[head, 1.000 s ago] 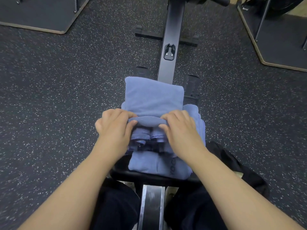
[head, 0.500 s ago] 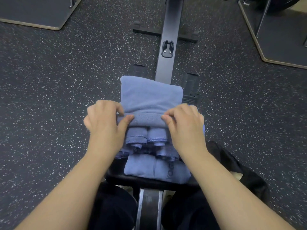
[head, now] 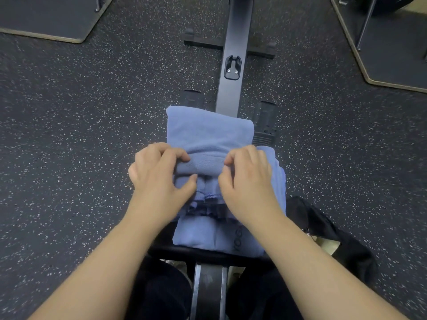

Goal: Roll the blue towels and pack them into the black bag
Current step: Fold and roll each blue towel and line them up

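A blue towel (head: 208,132) lies flat on top of a stack of blue towels (head: 215,236) on the black seat (head: 208,255) of a rowing machine. Its near end is turned over into a thick roll (head: 205,165). My left hand (head: 159,179) grips the roll's left end, fingers curled over the top and thumb underneath. My right hand (head: 249,181) grips the right end the same way. The black bag (head: 330,236) lies on the floor to the right of the seat, partly hidden behind my right forearm.
The rower's black rail (head: 233,65) runs away from me, with two footrests (head: 265,121) beside the towel. Grey platform mats (head: 46,17) sit at the far left and far right. Speckled rubber floor surrounds the machine. My dark-trousered legs straddle the rail.
Both hands have rolled the towel's near end farther away from me, so the roll is thicker and the flat part shorter. The view tipped slightly downward.
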The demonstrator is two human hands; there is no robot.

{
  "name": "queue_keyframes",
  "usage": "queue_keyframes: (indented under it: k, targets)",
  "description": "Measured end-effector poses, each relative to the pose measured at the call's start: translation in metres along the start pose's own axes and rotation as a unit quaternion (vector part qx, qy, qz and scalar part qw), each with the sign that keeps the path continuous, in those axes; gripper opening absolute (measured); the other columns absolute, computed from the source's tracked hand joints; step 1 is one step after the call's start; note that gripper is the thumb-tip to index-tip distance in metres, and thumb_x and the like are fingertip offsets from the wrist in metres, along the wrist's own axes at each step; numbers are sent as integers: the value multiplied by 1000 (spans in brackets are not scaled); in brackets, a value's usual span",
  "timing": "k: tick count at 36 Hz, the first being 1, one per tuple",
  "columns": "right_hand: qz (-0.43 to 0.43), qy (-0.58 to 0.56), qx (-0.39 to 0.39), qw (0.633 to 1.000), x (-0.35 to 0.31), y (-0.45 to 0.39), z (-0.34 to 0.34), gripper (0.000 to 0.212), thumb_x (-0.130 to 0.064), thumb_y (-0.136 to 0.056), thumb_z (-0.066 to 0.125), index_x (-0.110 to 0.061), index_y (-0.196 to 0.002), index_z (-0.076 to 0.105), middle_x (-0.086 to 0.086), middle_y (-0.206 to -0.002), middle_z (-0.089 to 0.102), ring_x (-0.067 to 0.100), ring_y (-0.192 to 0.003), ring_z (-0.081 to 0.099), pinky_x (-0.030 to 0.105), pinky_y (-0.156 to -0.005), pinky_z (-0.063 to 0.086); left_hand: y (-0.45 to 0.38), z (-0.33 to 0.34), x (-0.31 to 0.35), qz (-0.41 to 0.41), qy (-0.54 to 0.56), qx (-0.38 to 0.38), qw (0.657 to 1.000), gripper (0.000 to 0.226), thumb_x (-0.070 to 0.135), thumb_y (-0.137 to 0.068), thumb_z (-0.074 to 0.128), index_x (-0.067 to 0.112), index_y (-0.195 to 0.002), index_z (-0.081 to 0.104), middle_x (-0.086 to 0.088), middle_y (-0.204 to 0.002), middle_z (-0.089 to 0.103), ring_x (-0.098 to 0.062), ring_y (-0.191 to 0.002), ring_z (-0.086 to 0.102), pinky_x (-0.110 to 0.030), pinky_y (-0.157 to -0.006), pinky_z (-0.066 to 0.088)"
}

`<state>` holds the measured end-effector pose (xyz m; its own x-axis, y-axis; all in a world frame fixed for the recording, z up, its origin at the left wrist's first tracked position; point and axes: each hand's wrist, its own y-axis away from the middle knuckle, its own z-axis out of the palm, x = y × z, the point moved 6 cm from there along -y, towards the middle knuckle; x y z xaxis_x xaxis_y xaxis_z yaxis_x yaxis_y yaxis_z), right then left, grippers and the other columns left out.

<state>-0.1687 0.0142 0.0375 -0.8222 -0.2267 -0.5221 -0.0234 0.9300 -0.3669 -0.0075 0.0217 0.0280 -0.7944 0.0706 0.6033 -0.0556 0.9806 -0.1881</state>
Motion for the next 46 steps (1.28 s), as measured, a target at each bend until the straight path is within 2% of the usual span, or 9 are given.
queue_keyframes:
  k: [7, 16, 21, 27, 29, 34, 40, 43, 46]
  targets:
    - [-19, 16, -27, 999, 6, 1, 4, 33, -7, -61, 55, -12, -93, 56, 5, -95, 55, 19, -87, 36, 28, -68, 16, -1, 2, -3, -1, -10, 1, 1000, 32, 20, -81, 72, 26, -109, 58, 12, -112, 31, -13, -111, 28, -27, -86, 13]
    - [-46, -25, -60, 997, 15, -2, -1, 28, -8, -81, 53, -16, -107, 61, -1, -107, 56, 18, -99, 39, 27, -83, 23, -7, 4, -7, -5, -3, 10, 1000, 32, 3, -86, 63, 20, -113, 60, 11, -112, 31, -14, -111, 28, -36, -91, 21]
    - [-48, -44, -90, 994, 22, -4, 0, 36, -8, -76, 56, -20, -109, 60, -8, -110, 50, 16, -104, 40, 26, -86, 24, -10, 8, -10, 4, 28, -8, 1000, 32, 2, -90, 57, 22, -115, 56, 12, -112, 32, -9, -106, 28, -38, -95, 29]
    - [-29, -70, -119, 990, 31, -5, -3, 35, -11, -78, 56, -21, -111, 60, -8, -112, 52, 15, -107, 42, 37, -94, 33, -15, 4, -12, 27, 79, -8, 996, 33, 5, -94, 55, 33, -112, 53, 17, -103, 43, -7, -103, 30, -12, -91, 22]
    - [-21, -74, -125, 989, 32, -7, -5, 30, -16, -84, 55, -20, -114, 58, -8, -112, 54, 18, -107, 47, 39, -94, 37, -17, 1, -16, -11, 147, -7, 989, 33, 13, -93, 58, 42, -106, 48, 25, -102, 47, -12, -101, 40, -16, -86, 30]
    - [53, -98, -163, 980, 40, -10, -5, 26, -16, -96, 53, -17, -121, 51, -13, -110, 48, 10, -106, 42, 4, -88, 24, -20, -6, -15, -42, 237, 38, 970, 31, 12, -89, 66, 33, -102, 48, 19, -96, 52, 10, -71, 46, -8, -68, 36]
    - [67, -98, -180, 977, 43, -14, -2, 25, -16, -99, 47, -15, -124, 51, -13, -110, 46, 8, -103, 39, 12, -80, 24, -19, 0, -20, -67, 224, -18, 972, 54, 8, -80, 74, 55, -90, 49, 34, -93, 56, -28, -79, 56, -39, -76, 49]
    - [55, -85, -180, 978, 41, -15, -3, 27, -16, -100, 45, -16, -126, 50, -13, -110, 43, -2, -92, 28, -1, -76, 21, -18, 1, -23, -77, 246, -26, 966, 49, 7, -82, 71, 52, -88, 54, 25, -91, 61, -31, -84, 61, -52, -83, 51]
    - [45, -78, -169, 982, 37, -15, -4, 26, -14, -100, 45, -15, -125, 52, -12, -110, 43, -2, -91, 28, -8, -80, 16, -19, 3, -30, -96, 273, -34, 956, 33, 7, -84, 69, 37, -92, 60, 11, -87, 67, -23, -80, 63, -48, -80, 53]
